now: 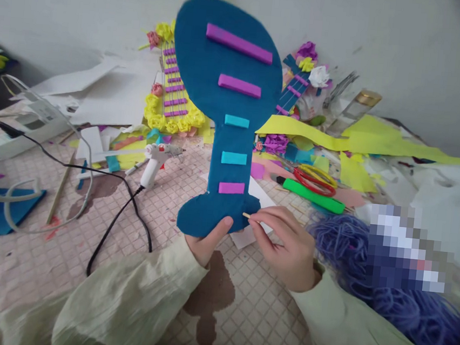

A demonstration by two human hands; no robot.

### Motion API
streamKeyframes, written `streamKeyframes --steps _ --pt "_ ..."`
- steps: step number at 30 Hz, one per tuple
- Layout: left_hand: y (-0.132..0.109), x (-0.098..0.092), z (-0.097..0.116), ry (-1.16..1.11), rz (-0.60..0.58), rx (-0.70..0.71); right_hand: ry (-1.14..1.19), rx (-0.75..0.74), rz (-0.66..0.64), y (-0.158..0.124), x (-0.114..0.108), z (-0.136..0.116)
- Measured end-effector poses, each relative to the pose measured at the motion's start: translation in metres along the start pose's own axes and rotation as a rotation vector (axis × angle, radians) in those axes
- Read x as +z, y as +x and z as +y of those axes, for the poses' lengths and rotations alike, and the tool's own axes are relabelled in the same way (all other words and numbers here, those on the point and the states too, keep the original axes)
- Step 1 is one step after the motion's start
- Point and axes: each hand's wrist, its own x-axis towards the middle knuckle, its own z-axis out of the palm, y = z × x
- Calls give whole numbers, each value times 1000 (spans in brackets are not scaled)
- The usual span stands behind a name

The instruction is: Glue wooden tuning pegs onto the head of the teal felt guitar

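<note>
I hold a blue felt guitar shape [223,112] upright in front of me. Purple and turquoise foam strips cross its face. My left hand [207,242] grips its bottom end, thumb on the front. My right hand [288,246] is beside that end, fingers pinched on a thin wooden stick [255,224] whose tip touches the blue shape's lower right edge.
A white glue gun [156,160] with a black cord [115,221] lies on the tiled floor to the left. Red-and-yellow scissors [314,180], a green marker [313,197], yellow paper sheets, finished flower-trimmed guitars [174,96] and purple yarn [353,249] lie around.
</note>
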Motion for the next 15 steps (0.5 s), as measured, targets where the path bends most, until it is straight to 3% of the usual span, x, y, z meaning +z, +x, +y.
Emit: streamKeyframes --steps 6,15 --pt "-4 -2 3 300 -12 221 -65 23 1 -4 2 1" --pt "-3 -9 -13 459 -30 353 -58 130 -95 -1 7 -2"
